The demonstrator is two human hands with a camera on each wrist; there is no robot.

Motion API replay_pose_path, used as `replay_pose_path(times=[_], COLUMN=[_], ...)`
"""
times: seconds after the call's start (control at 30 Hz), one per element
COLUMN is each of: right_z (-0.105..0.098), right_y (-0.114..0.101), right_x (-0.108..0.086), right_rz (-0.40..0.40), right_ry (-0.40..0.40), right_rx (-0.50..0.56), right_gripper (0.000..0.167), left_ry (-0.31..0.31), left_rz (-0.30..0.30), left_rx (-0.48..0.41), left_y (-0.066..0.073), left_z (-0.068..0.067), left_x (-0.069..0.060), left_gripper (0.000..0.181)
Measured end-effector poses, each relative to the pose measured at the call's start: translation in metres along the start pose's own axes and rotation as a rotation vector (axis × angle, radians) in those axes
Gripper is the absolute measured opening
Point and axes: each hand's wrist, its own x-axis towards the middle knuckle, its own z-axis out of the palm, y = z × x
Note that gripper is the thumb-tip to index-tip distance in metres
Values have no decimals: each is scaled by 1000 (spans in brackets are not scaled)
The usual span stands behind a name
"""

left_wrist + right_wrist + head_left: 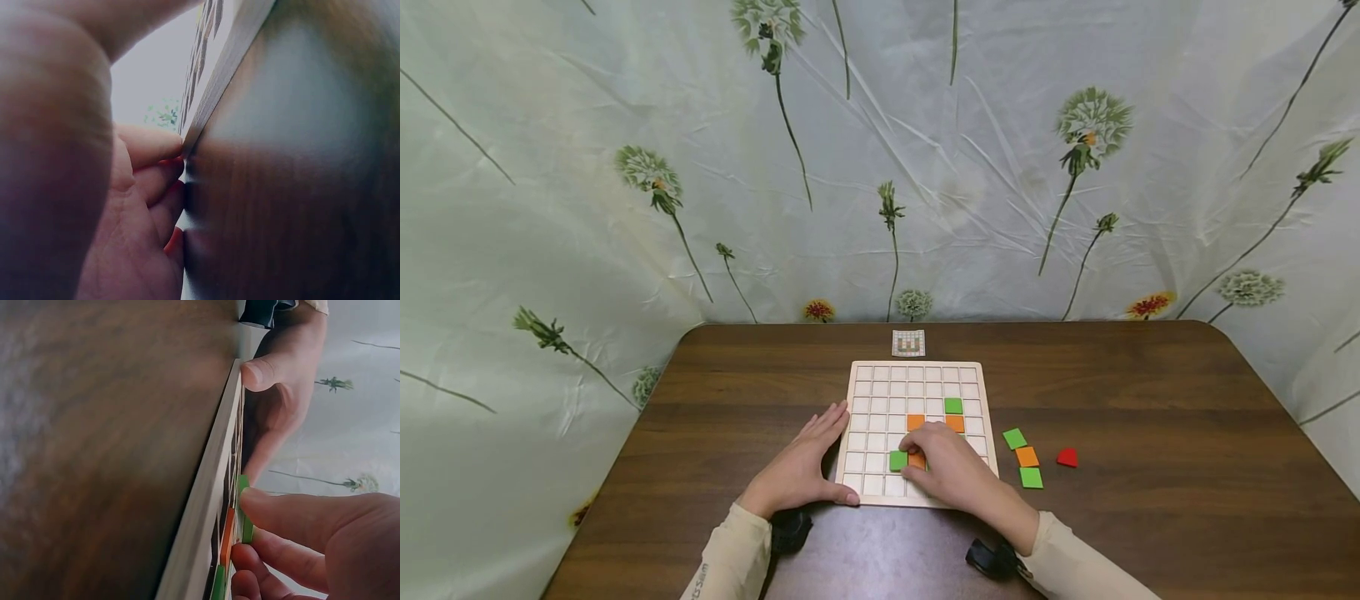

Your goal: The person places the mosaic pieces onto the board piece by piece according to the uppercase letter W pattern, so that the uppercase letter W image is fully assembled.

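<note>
1. My right fingers [287, 555] pinch a green tile [898, 461], on or just over the board [872, 375].
2. My left fingers [826, 427], straight, touch the board's edge.
3. If my pinch slips, it may knock the orange tile [916, 460].

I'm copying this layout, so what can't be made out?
Head view: some squares of the board, hidden under the right hand.
Head view: the pattern on the card, too small to read.
Left wrist view: much of the board, cut by the top edge.
</note>
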Motion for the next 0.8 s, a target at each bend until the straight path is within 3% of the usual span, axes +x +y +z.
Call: replay_pose_path(times=[0.37,0.8], right_z=[4,4], right_y=[0,0], right_x=[3,3], right_rz=[-43,-31], right_ry=[4,-13], right_rx=[-43,-72], right_gripper=[17,21], left_ry=[6,14], left_rz=[10,8], left_rx=[9,-2], left_y=[-1,0], left_z=[0,0], left_x=[0,-1], left_gripper=[127,126])
